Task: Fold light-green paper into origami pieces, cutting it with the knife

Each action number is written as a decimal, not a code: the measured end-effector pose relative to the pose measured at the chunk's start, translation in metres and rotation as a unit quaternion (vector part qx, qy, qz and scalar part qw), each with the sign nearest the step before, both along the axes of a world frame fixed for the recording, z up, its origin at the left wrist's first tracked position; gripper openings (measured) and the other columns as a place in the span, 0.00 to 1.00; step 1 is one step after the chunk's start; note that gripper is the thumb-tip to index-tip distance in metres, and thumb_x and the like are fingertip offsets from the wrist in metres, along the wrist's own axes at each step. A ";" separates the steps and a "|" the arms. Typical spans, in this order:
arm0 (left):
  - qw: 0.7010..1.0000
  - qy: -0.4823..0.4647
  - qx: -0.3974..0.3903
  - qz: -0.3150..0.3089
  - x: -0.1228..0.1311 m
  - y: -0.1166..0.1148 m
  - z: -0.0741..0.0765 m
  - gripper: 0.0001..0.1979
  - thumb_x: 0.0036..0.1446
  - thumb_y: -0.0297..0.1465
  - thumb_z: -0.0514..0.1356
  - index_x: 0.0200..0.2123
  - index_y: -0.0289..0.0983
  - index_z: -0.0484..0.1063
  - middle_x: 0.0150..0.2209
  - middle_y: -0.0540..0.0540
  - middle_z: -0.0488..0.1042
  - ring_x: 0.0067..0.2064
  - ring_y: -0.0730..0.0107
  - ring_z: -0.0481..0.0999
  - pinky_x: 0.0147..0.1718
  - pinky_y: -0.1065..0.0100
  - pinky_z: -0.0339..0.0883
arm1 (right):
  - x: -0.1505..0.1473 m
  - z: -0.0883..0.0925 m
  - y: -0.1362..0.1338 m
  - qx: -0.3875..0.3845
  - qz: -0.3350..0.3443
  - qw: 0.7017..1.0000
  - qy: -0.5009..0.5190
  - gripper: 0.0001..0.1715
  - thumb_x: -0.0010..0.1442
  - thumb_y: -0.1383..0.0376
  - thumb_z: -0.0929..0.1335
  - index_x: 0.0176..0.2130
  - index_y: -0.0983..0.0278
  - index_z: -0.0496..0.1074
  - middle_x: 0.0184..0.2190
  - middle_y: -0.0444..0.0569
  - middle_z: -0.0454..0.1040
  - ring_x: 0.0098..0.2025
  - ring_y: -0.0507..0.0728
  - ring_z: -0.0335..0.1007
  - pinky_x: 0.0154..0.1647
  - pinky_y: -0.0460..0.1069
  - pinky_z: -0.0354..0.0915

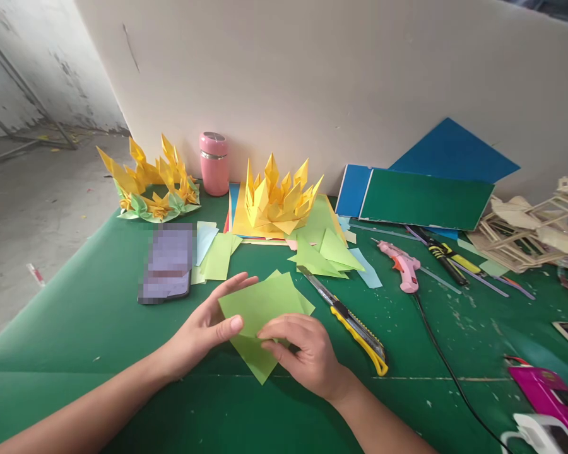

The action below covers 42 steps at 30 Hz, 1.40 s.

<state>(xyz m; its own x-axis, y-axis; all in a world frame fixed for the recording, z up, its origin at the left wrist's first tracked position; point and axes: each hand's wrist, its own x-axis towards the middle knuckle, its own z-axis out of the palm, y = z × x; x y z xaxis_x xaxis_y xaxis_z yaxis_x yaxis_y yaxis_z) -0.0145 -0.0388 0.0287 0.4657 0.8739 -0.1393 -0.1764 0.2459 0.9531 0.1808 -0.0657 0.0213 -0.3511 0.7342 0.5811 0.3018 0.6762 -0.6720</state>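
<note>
Light green paper [255, 302], seemingly more than one sheet with corners out of line, is held up between my two hands. My left hand [213, 318] grips its left edge, thumb in front and fingers behind. The fingers of my right hand [307, 353] are pinched together at the paper's lower middle. A yellow utility knife [348, 321] with its blade out lies just right of the paper. Behind it are folded green paper pieces [319, 255]. Further back stands a yellow folded-paper crown [281, 208] with pointed petals.
A yellow and green paper crown [156, 186], a pink flask [214, 164] and a phone [168, 261] are on the left. To the right lie a pink glue gun [402, 263] with its cord, a green board [426, 198] and a wooden stick model [530, 233].
</note>
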 end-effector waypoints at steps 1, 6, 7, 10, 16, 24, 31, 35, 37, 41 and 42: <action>1.000 0.013 -0.023 0.010 0.001 -0.001 0.002 0.32 0.51 0.45 0.65 0.59 0.45 0.64 0.64 0.44 0.60 0.60 0.45 0.64 0.50 0.60 0.69 | 0.000 0.000 0.000 -0.002 0.013 1.000 -0.001 0.07 0.64 0.65 0.65 0.35 0.61 0.72 0.30 0.48 0.80 0.31 0.54 0.75 0.33 0.48 0.69; 0.992 0.055 -0.108 0.031 0.006 -0.005 0.008 0.30 0.49 0.45 0.66 0.55 0.43 0.70 0.53 0.45 0.75 0.54 0.48 0.72 0.46 0.63 0.70 | -0.001 -0.002 0.002 -0.026 -0.024 0.999 0.010 0.06 0.62 0.67 0.66 0.33 0.61 0.72 0.29 0.47 0.78 0.32 0.54 0.74 0.34 0.49 0.68; 0.992 0.037 -0.122 0.022 0.007 -0.006 0.008 0.30 0.48 0.46 0.67 0.54 0.43 0.71 0.50 0.45 0.76 0.51 0.49 0.74 0.46 0.62 0.70 | 0.000 -0.002 0.003 -0.027 -0.051 0.998 0.013 0.06 0.62 0.67 0.67 0.32 0.61 0.71 0.28 0.46 0.77 0.31 0.54 0.73 0.33 0.49 0.68; 0.989 -0.004 -0.150 0.004 0.008 -0.007 0.005 0.29 0.47 0.46 0.68 0.51 0.41 0.74 0.47 0.44 0.78 0.49 0.52 0.76 0.49 0.60 0.69 | 0.002 -0.003 0.005 -0.013 -0.147 0.989 0.006 0.07 0.60 0.65 0.68 0.29 0.60 0.71 0.29 0.46 0.74 0.34 0.56 0.70 0.35 0.51 0.67; 0.990 -0.001 -0.143 -0.008 0.008 -0.009 0.008 0.26 0.47 0.45 0.67 0.48 0.39 0.76 0.44 0.42 0.79 0.47 0.54 0.77 0.47 0.61 0.71 | 0.005 -0.005 0.005 -0.001 -0.234 0.972 -0.022 0.08 0.59 0.63 0.69 0.27 0.60 0.70 0.44 0.50 0.69 0.48 0.60 0.67 0.47 0.57 0.65; 0.985 0.130 -0.083 0.079 0.018 -0.005 0.015 0.22 0.35 0.44 0.72 0.32 0.36 0.79 0.28 0.47 0.80 0.29 0.62 0.79 0.30 0.68 0.74 | 0.005 -0.006 0.007 -0.004 -0.261 0.965 -0.029 0.08 0.60 0.62 0.68 0.29 0.60 0.68 0.37 0.48 0.69 0.43 0.59 0.67 0.45 0.56 0.64; 0.983 0.171 -0.044 0.056 0.016 -0.005 0.014 0.18 0.39 0.44 0.69 0.31 0.38 0.79 0.28 0.47 0.80 0.28 0.61 0.78 0.28 0.67 0.73 | 0.008 -0.003 0.009 0.021 -0.213 0.975 -0.064 0.16 0.61 0.61 0.67 0.50 0.57 0.68 0.50 0.50 0.72 0.56 0.63 0.63 0.54 0.60 0.57; 0.978 0.193 0.047 0.057 0.015 -0.003 0.008 0.14 0.43 0.41 0.67 0.30 0.38 0.79 0.31 0.46 0.79 0.31 0.64 0.76 0.30 0.69 0.71 | 0.008 0.001 0.007 0.019 -0.179 0.980 -0.082 0.03 0.60 0.64 0.68 0.35 0.57 0.74 0.31 0.42 0.78 0.42 0.59 0.71 0.48 0.57 0.55; 0.977 0.179 0.069 0.097 0.014 0.000 0.005 0.14 0.42 0.40 0.68 0.30 0.38 0.77 0.31 0.47 0.77 0.29 0.68 0.73 0.27 0.71 0.69 | 0.008 0.002 0.006 0.006 -0.178 0.982 -0.070 0.05 0.59 0.65 0.69 0.30 0.59 0.73 0.25 0.41 0.76 0.35 0.56 0.71 0.44 0.55 0.56; 0.978 0.118 0.033 0.168 0.013 0.004 0.003 0.19 0.38 0.40 0.71 0.32 0.38 0.71 0.27 0.52 0.73 0.26 0.73 0.70 0.25 0.73 0.67 | 0.007 0.004 0.005 -0.031 -0.163 0.985 -0.041 0.09 0.58 0.66 0.70 0.25 0.61 0.72 0.22 0.40 0.74 0.28 0.53 0.69 0.37 0.52 0.59; 0.979 0.104 0.016 0.174 0.012 0.004 0.004 0.21 0.38 0.41 0.72 0.33 0.38 0.70 0.26 0.52 0.72 0.27 0.73 0.71 0.26 0.73 0.68 | 0.007 0.004 0.004 -0.049 -0.157 0.986 -0.033 0.10 0.58 0.66 0.70 0.25 0.61 0.72 0.21 0.41 0.73 0.27 0.53 0.68 0.35 0.51 0.60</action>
